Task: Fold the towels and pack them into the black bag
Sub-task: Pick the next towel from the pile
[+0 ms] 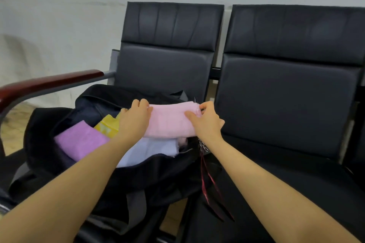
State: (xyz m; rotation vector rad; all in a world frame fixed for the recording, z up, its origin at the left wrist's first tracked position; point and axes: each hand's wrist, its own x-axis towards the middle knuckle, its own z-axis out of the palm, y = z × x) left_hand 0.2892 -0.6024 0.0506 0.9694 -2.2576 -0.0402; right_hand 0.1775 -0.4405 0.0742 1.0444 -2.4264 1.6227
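Folded pale pink towel [171, 121], soft-textured, gripped over the open black bag [59, 124]

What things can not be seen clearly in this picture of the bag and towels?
- Head view: the yellow towel is mostly hidden by the left hand and purple towel.
- The pale blue towel is partly covered by the pink towel and left forearm.
- The black bag bottom is hidden by towels.
- The right hand covers the pink towel's corner.
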